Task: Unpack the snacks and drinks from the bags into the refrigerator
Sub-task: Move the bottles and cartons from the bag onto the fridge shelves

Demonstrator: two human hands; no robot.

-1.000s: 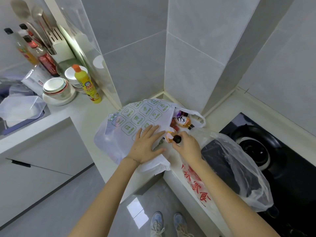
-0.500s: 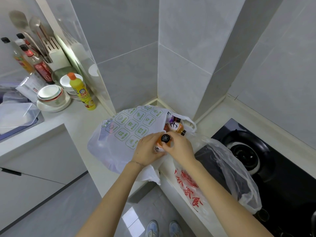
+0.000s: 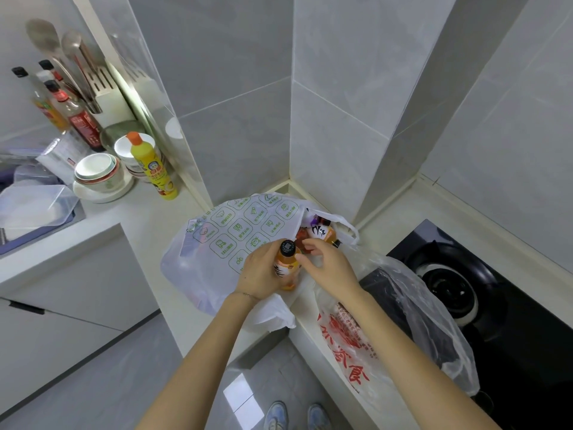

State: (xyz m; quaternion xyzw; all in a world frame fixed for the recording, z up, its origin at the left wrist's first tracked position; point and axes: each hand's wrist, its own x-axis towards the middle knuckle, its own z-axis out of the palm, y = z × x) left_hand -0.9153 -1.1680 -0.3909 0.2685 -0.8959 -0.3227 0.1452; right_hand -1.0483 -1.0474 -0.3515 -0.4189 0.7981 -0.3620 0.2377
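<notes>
Over to the left hand (image 3: 262,273) goes the orange drink bottle (image 3: 286,264). Half a second ago both hands shared it; now the left fingers wrap its body alone, black cap up, just above the bench (image 3: 148,221) edge. The right hand (image 3: 330,270) has let go, and its fingers (image 3: 310,243) are loosely spread, holding nothing, at the mouth of the white bag (image 3: 229,240). Whether the thumb brushes the bottle's shoulder cannot be told.

The step looks like emptying the white bag, one drink out and the next being sought. The next move calls for the right fingers to dip into the opening and close on the second orange bottle (image 3: 325,233) lying there, without dragging the thin plastic up with it. After that, everything needs carrying to the refrigerator, which is not in view.

Counting up: two orange bottles show, one in hand and one in the bag, with something red beside the latter, too hidden to name. There are two bags, the white one and a clear bag with red print (image 3: 403,305) slumped towards the stove (image 3: 465,290). Further left stand one yellow squeeze bottle (image 3: 153,167) and three sauce bottles (image 3: 79,116).
</notes>
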